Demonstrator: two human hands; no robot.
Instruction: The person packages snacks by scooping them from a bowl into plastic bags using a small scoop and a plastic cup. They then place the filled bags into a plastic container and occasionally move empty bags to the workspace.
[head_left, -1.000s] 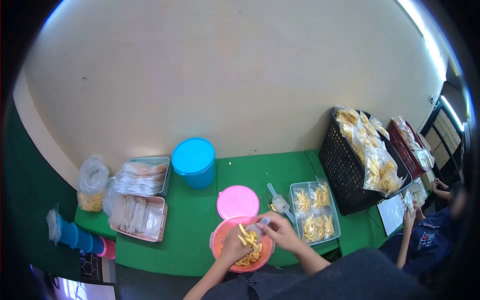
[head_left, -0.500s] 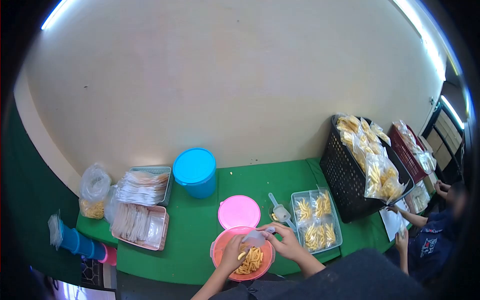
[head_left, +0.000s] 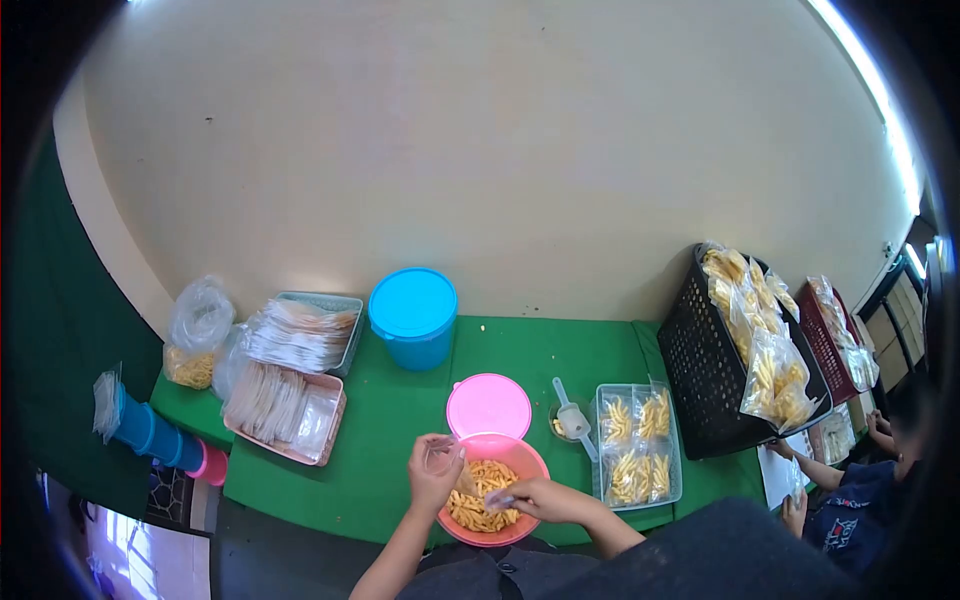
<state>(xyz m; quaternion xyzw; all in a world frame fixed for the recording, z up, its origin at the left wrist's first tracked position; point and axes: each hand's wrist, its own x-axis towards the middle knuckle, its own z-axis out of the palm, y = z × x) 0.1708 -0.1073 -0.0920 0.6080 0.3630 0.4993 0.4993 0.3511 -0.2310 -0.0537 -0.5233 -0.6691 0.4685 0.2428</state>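
Observation:
Over the left rim of a pink tub (head_left: 538, 465), my left hand (head_left: 430, 482) is closed on a clear plastic bag (head_left: 441, 459). Yellow stick-shaped snacks (head_left: 468, 513) fill much of the tub. My right hand (head_left: 545, 499) grips a small translucent scoop (head_left: 499, 500), its end down among the snacks. Behind the tub lies a round pink lid (head_left: 489, 405). To the right, another scoop (head_left: 571, 418) rests on a small dish. Beside it, a clear tray (head_left: 640, 503) holds several filled snack bags (head_left: 630, 477).
A blue lidded bucket (head_left: 414, 310) stands at the back. Baskets of flat bags (head_left: 270, 408) are on the left. A tall black basket (head_left: 700, 370) is heaped with filled bags. At far right, a co-worker in a dark shirt (head_left: 850, 510) handles bags near a maroon basket (head_left: 832, 345).
My hands have moved apart. The left has risen to the tub's left side with the bag, and the right has lowered the scoop into the snacks. The camera view has shifted slightly.

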